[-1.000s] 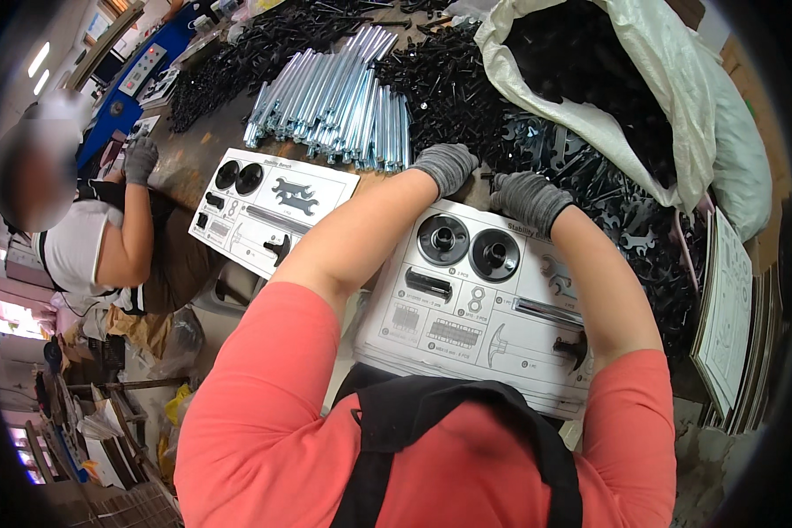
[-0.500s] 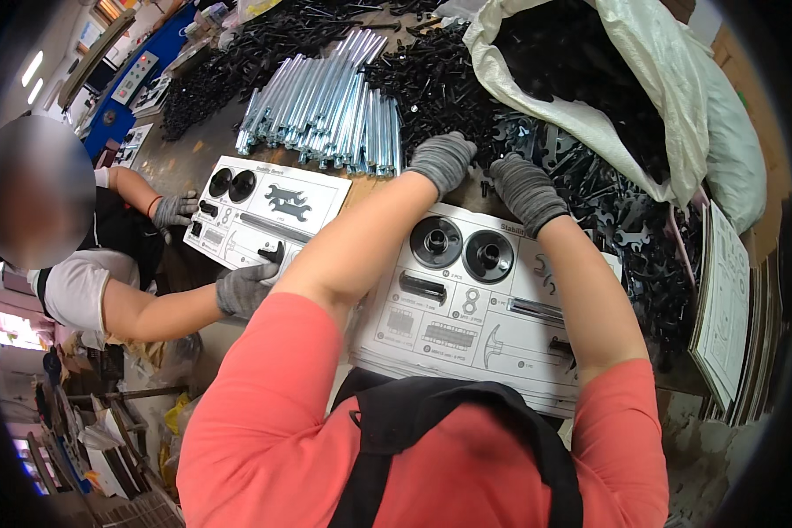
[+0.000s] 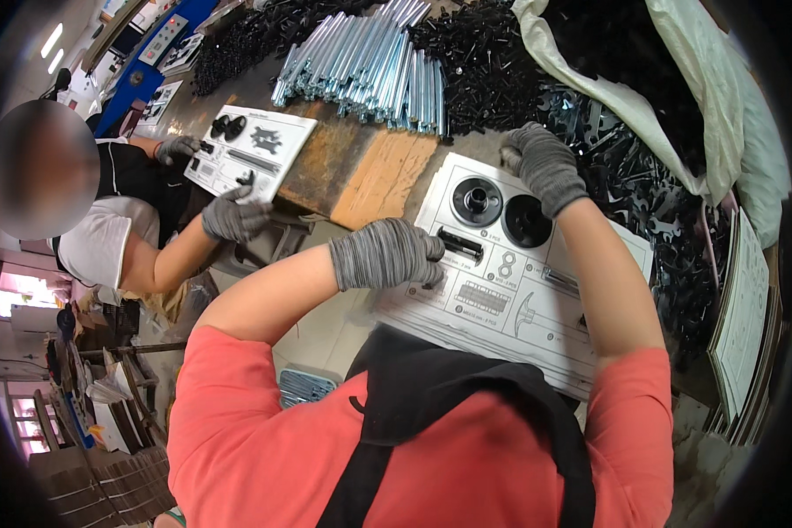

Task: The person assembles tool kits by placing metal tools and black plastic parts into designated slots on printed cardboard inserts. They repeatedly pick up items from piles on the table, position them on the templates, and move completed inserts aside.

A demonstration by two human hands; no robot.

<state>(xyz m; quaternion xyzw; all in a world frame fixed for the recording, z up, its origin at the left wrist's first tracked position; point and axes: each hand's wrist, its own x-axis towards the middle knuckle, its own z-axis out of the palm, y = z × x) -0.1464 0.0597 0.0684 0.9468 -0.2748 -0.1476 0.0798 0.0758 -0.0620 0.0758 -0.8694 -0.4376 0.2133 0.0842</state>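
A white printed card point(image 3: 537, 339) with part drawings lies before me on a stack of cards. Two black flanged discs point(image 3: 476, 201) rest along its top, with a short black cylindrical part point(image 3: 460, 247) below them and a silver tube point(image 3: 561, 280) partly behind my right forearm. My left hand point(image 3: 392, 253), in a grey knit glove, is over the card's left edge, fingers closed at small dark pieces I cannot make out. Above the right disc, my gloved right hand point(image 3: 546, 169) has its fingers curled; what they hold, if anything, is hidden.
Silver tubes point(image 3: 361, 70) are heaped at the back, next to black screws point(image 3: 480, 66). Flat wrenches point(image 3: 612, 145) spill beside a white sack point(image 3: 722, 132). At left, a co-worker's gloved hands are near another card point(image 3: 295, 141). More cards point(image 3: 737, 317) stand at right.
My left hand has come back from the black screw pile to the card's left edge. My right hand has drawn back over the right disc. The co-worker's nearer hand has moved off their card.
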